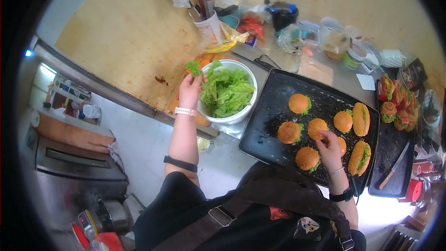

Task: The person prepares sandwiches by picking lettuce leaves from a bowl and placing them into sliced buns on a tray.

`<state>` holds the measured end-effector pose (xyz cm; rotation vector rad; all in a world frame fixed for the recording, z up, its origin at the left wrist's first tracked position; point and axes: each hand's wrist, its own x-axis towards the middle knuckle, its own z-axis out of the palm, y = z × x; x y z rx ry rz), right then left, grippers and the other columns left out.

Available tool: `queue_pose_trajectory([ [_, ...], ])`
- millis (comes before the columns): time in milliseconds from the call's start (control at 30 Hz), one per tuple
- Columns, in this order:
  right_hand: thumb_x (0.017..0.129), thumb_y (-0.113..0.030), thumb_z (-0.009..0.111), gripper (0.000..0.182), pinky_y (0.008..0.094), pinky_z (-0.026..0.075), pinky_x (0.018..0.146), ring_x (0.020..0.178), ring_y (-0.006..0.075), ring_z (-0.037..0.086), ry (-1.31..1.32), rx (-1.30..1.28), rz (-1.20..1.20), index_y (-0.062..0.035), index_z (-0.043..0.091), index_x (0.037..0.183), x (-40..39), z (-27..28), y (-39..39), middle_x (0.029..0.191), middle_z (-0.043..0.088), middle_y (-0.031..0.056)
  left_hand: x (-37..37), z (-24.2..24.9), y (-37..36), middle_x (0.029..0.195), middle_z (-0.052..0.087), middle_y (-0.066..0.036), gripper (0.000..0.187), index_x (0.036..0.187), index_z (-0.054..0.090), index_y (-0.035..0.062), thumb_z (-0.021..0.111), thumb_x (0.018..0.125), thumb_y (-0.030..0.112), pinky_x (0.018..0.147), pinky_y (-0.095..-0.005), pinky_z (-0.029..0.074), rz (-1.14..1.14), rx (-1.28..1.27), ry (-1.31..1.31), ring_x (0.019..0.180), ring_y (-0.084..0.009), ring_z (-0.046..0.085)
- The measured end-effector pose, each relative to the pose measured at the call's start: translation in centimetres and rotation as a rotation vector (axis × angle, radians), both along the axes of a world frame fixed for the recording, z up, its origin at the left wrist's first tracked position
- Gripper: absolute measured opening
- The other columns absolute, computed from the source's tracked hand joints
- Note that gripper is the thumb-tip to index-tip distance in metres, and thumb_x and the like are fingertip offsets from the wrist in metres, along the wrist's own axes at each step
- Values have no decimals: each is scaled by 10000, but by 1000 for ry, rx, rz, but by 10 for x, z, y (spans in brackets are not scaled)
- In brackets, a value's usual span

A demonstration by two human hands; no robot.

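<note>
My left hand [189, 92] is closed on a green lettuce leaf [193, 68] at the left rim of a white bowl [253, 83]. Loose lettuce [230, 88] fills that bowl. On the black baking tray [265, 125], my right hand [330, 149] has its fingers bent together at the lower edge of a sesame burger bun [317, 128]. Around it sit several more round buns [289, 132] and two long rolls [359, 157], many with lettuce showing at the side. Part of one round bun is hidden behind my right hand.
A second dark tray [390, 167] at the right carries a knife [395, 165] and filled sandwiches [399, 104]. Behind are a knife holder [209, 29], another knife [263, 63], plastic tubs [354, 55] and a white card [366, 82]. Orange-brown bread [204, 59] lies behind the bowl.
</note>
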<state>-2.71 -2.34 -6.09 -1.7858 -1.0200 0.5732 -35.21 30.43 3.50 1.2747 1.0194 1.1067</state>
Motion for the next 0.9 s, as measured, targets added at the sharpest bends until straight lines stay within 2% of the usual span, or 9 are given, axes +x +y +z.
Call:
queue_pose_trajectory([
  [133,806,-126,660,366,319,463,834,1029,207,564,171,50,201,-40,558,1148,-27,25,61,1100,587,106,15,9,-19,1128,596,-122,280,1195,478,30,490,931,123,881,-361,469,-114,-48,-201,1017,-201,579],
  [233,815,-144,659,420,336,459,890,1074,219,572,244,128,405,-34,519,1195,-68,82,116,1147,593,125,30,13,-38,1153,592,-127,301,1221,466,38,455,936,134,929,-381,438,-164,-172,-317,1073,-221,559],
  [333,819,-155,668,522,298,448,894,1096,192,549,70,260,468,-29,446,1274,-105,93,171,1166,576,131,40,12,-52,1171,591,-117,312,1220,488,41,431,934,152,928,-368,415,-202,-228,-386,1107,-219,535],
  [433,791,-211,676,502,356,474,852,1000,322,594,-55,405,426,13,496,1202,-133,86,217,1094,594,210,44,12,-61,1221,568,-95,325,1213,507,62,439,921,187,894,-343,391,-210,-279,-447,1111,-208,507],
  [533,786,-217,667,406,360,482,780,897,326,608,282,231,483,17,561,1100,-156,83,234,985,617,205,42,9,-66,1209,571,-54,347,1213,523,48,430,928,222,873,-309,366,-183,-147,-335,1086,-179,501],
  [633,788,-217,658,298,366,476,716,796,316,611,218,-8,499,19,609,964,-162,89,243,841,618,191,35,9,-65,1171,577,-63,354,1214,520,9,496,919,203,892,-302,383,-127,-62,-224,1070,-156,509],
  [667,783,-206,658,240,376,466,658,713,314,597,177,113,471,19,619,859,-167,79,247,767,602,174,34,10,-65,1163,578,-68,356,1216,518,2,515,914,191,896,-301,389,-117,-34,-134,1066,-154,512],
  [767,798,-225,658,255,352,465,615,637,268,593,-17,415,449,24,622,836,-175,72,258,691,598,142,22,0,-50,1133,587,-76,333,1194,530,-16,553,906,149,876,-290,424,-100,-56,-70,1005,-149,542],
  [900,826,-213,648,243,304,468,607,619,170,584,355,142,570,28,623,826,-180,73,267,676,611,100,6,-1,-28,1126,602,-84,288,1154,569,-18,531,918,142,857,-289,438,-199,-149,-311,991,-159,561],
])
